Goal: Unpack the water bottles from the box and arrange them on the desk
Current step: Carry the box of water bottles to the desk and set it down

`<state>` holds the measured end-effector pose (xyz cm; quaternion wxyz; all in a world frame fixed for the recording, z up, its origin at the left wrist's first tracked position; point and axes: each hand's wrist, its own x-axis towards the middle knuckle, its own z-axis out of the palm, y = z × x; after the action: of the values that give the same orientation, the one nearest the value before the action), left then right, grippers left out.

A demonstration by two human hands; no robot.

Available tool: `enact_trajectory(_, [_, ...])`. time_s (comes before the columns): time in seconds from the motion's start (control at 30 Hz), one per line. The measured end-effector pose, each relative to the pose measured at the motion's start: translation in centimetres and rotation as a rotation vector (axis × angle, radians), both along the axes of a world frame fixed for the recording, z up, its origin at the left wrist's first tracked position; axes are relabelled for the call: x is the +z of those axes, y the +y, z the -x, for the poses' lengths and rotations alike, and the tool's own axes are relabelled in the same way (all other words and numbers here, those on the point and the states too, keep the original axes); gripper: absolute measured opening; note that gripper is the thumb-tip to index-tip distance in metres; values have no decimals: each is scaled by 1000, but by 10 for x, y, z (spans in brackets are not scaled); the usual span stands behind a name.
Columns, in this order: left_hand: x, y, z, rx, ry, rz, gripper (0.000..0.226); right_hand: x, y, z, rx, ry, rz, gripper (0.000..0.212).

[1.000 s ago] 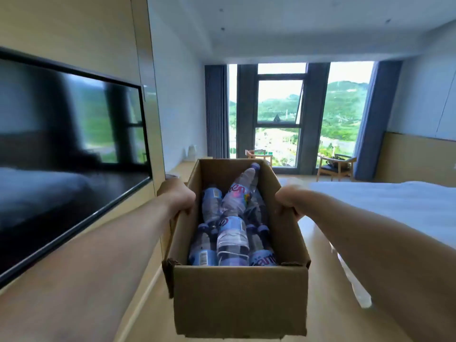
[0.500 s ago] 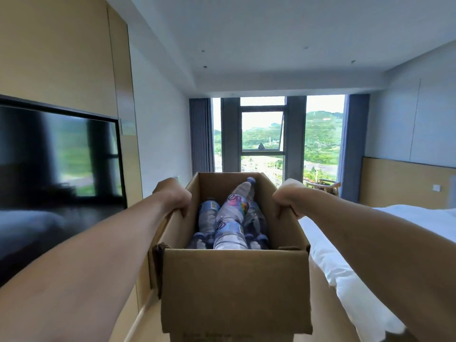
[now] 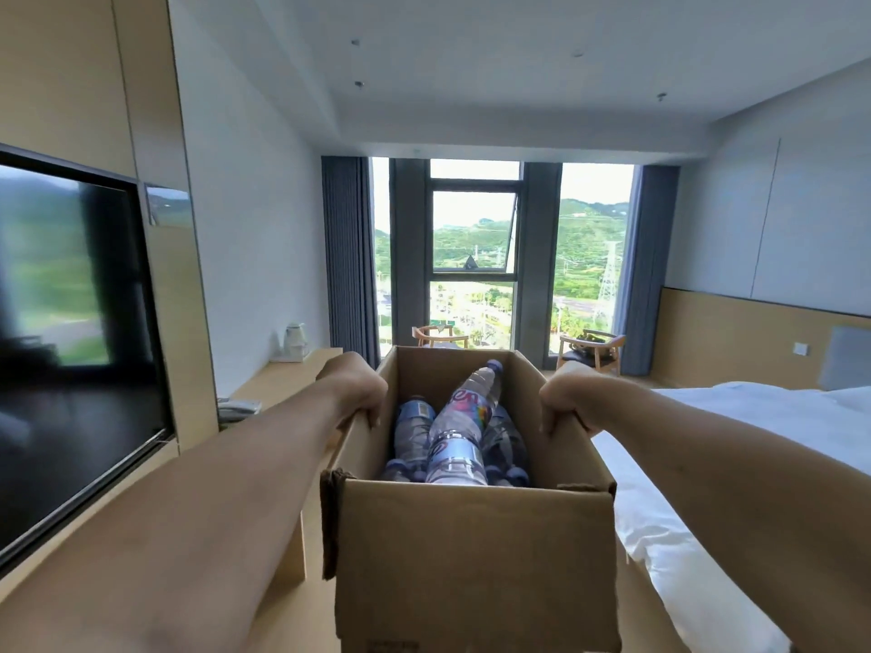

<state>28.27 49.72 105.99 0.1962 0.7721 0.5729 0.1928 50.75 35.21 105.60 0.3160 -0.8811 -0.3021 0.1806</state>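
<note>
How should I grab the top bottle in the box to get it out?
Grab the top bottle around its middle, reaching straight down through the open top of the box. It lies slanted on the other bottles, cap pointing away, so its upper side is bare and nothing pins it. The left hand and right hand both grip the box rims, so probably set the box down first.

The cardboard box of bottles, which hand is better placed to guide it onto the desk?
Left, probably. The left hand grips the box wall on the side of the wooden desk, along the left wall. The right hand grips the wall nearest the bed.
</note>
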Motion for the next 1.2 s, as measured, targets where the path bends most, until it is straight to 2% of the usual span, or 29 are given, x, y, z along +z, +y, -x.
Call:
enact_trajectory(0.27, [-1, 138, -71, 24, -65, -17, 34, -1, 147, -76, 39, -7, -25, 26])
enact_trajectory(0.57, [-29, 326, -197, 83, 23, 13, 44, -30, 349, -207, 107, 48, 19, 28])
enact_trajectory(0.67, [-24, 391, -240, 91, 9, 21, 37, -27, 419, -251, 113, 29, 21, 32])
enact_trajectory(0.8, [-22, 475, -293, 74, 27, 18, 33, -27, 505, -303, 108, 31, 12, 27])
enact_trajectory(0.93, [-34, 567, -345, 41, 19, 12, 34, -38, 595, -354, 114, 35, 36, 32])
enact_trajectory(1.2, [-52, 765, -446, -39, -49, 90, 30, -52, 778, -453, 28, 45, 57, 28])
